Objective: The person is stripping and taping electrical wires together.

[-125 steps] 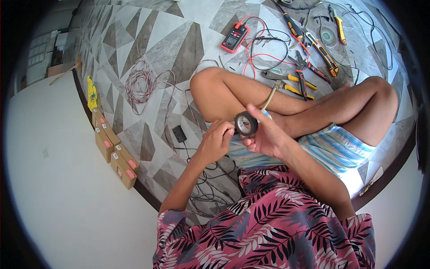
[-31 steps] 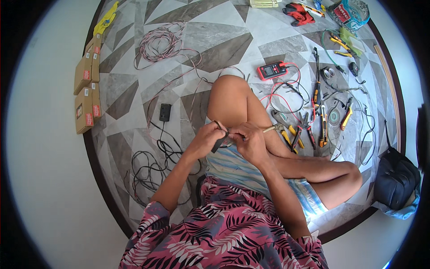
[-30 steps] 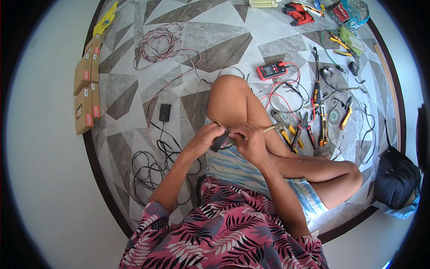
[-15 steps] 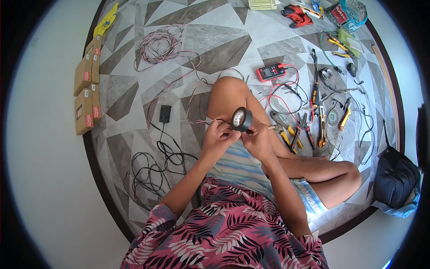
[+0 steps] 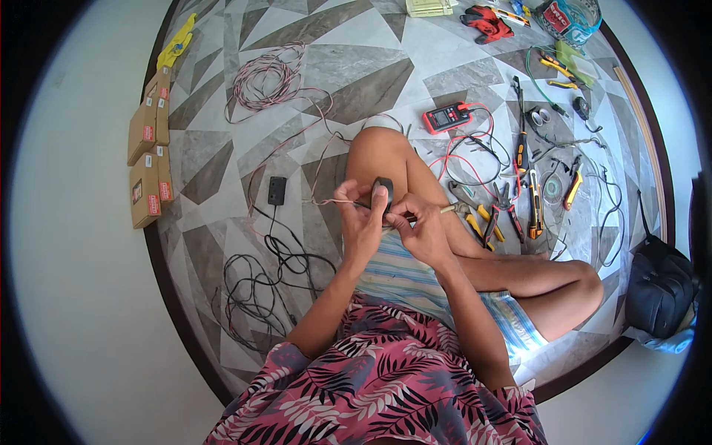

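My left hand is closed on a roll of black electrical tape, its thumb pressed over the roll's side. A thin red-and-white twisted wire runs into the same hand from the left. Close beside it, my right hand is pinched, fingertips just below the roll. A pale beige cable sticks out past the right hand and seems to pass through its fingers. The joint between wire and cable is hidden by my fingers. Both hands are above my lap, near the raised knee.
A red-and-black meter with leads lies ahead. To the right are pliers, a utility knife and a black bag. At left lie coiled wire, a black socket block with its cord, and cardboard boxes.
The tape roll has turned from showing its open ring to nearly edge-on and shifted slightly left. My left thumb now presses on it, while my right fingers have come off the roll into a pinch below.
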Demonstrator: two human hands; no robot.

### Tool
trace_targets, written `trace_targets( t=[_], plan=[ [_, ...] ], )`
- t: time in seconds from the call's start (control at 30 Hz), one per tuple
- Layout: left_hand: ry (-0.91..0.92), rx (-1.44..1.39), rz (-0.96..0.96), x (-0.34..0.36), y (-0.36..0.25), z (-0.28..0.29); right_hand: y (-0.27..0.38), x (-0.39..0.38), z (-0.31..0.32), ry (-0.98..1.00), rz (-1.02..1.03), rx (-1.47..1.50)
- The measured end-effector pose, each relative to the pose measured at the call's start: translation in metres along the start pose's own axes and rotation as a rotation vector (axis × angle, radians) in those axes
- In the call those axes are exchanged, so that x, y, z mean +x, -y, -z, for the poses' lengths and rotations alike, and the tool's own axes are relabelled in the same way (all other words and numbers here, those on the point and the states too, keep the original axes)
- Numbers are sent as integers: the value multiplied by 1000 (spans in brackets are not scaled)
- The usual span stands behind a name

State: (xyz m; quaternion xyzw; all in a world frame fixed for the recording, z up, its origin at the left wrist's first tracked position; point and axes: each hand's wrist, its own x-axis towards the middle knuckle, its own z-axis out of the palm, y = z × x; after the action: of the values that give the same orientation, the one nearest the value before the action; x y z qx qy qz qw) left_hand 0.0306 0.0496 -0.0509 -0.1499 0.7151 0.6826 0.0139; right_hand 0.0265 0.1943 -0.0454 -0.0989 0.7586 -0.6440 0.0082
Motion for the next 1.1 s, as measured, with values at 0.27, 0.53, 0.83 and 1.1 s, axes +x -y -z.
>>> trace_targets(
  t=[0.27,0.53,0.83,1.1],
  plan=[
    [399,541,-79,-22,-48,30,0,-3,20,-21,-105,177],
    [74,914,-657,-32,-41,19,1,-7,13,-74,-162,122],
    [277,-3,-327,-14,-11,1,10,-2,23,17,-200,260],
    [586,-481,-158,15,-7,-7,7,-1,47,80,-228,266]
  ],
)
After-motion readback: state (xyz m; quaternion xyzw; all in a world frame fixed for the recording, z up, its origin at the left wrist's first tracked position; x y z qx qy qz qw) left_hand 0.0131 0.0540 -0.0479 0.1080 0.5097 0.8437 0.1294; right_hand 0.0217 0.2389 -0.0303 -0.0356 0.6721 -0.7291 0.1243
